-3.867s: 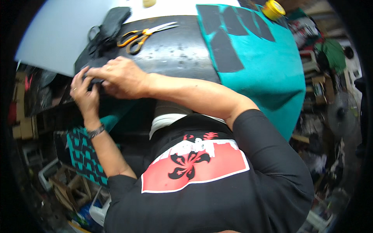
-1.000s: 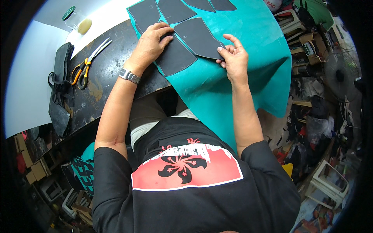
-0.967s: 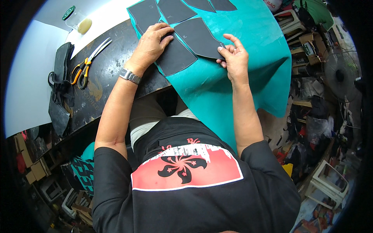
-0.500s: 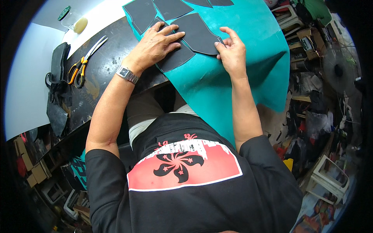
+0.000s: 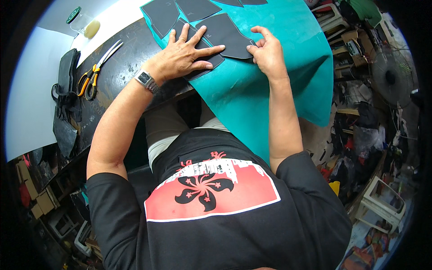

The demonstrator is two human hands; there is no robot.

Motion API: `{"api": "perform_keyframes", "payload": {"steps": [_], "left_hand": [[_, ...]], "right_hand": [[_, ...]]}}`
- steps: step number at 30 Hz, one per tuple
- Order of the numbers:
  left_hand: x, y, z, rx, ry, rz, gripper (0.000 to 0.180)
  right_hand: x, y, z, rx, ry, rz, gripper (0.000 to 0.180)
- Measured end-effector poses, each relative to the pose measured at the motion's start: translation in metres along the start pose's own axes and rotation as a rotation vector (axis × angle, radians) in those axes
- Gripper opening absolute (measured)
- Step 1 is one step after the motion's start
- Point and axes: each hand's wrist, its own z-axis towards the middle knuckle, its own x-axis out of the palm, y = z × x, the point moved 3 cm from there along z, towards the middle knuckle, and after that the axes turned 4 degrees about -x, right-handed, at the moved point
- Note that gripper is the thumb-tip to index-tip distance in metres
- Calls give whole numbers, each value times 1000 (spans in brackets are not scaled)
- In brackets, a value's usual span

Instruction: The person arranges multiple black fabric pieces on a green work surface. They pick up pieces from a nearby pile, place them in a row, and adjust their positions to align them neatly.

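A teal sheet (image 5: 292,40) of flexible material lies over the table and hangs down past its front edge in folds. Several flat black pattern pieces, with pale outlines around them, rest on it. My left hand (image 5: 182,57) is open, its fingers spread flat across the pieces and its thumb over the lower piece (image 5: 204,73). The fingertips reach the larger black piece (image 5: 229,33). At that piece's right edge, my right hand (image 5: 268,55) is closed in a pinch with the index finger bent above. Its lower fingers are partly hidden.
Orange-and-black-handled scissors (image 5: 93,78) lie on the dark tabletop (image 5: 119,67) at left, beside folded black material (image 5: 66,76). A glass jar (image 5: 81,24) stands far left. On the right are a fan (image 5: 390,76), a white stool (image 5: 382,202) and floor clutter.
My left hand has spread its fingers wider, its index finger now reaching farther right over the larger piece. My right hand has shifted slightly left and up, along with the piece's edge.
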Motion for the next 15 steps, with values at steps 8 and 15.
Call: {"api": "perform_keyframes", "payload": {"steps": [8, 15], "left_hand": [[-4, -2, 2, 8, 57, 29, 61], [-8, 5, 3, 86, 56, -56, 62]], "right_hand": [[2, 8, -5, -67, -13, -211, 49], [-1, 23, -7, -25, 40, -310, 51]]}}
